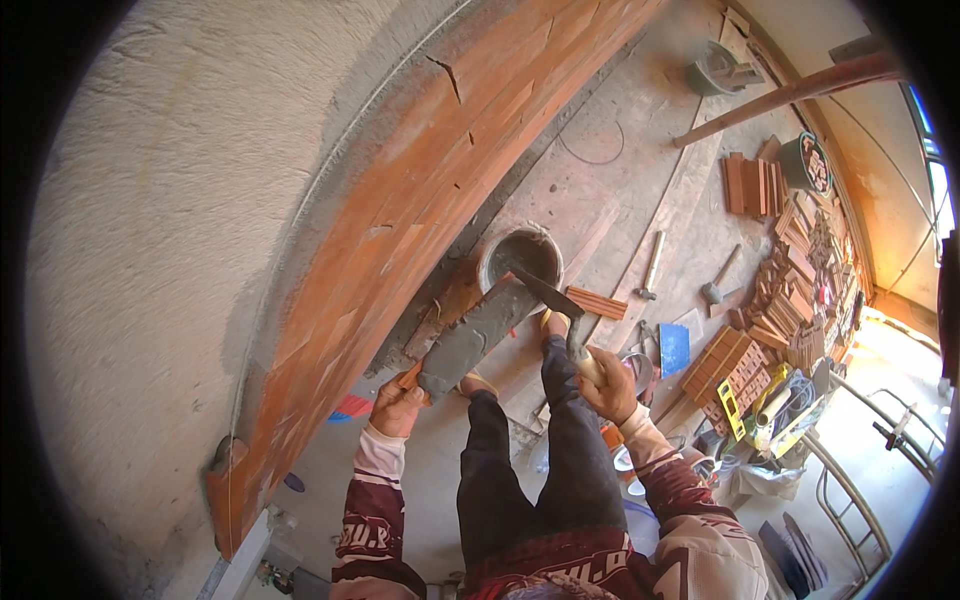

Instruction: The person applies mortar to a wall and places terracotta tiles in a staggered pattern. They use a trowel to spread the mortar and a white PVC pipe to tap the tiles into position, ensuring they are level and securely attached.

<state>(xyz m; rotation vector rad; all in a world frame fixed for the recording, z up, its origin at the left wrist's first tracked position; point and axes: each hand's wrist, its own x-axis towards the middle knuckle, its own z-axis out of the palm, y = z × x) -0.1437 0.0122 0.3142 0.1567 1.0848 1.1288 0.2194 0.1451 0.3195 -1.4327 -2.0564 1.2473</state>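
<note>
My left hand [397, 408] grips one end of an orange clay brick [410, 376], its upper face spread with wet grey mortar [470, 345]. Closed around a pale handle, my right hand [611, 388] holds a trowel [545, 293] whose dark blade points toward the far end of the brick. Just beyond the blade, a round bucket [486, 265] with a mortar-crusted rim stands on the floor. To the left rises an orange brick wall [400, 230], bordered by a taut string line and grey mortar.
A hammer [652, 268] and a mallet [720, 280] lie on the floor, right of a few bricks [597, 302]. Stacked bricks [727, 370] and a tool bag [785, 410] are farther right. A slanting pole [790, 95] crosses the upper right. Metal rails [845, 480] stand lower right.
</note>
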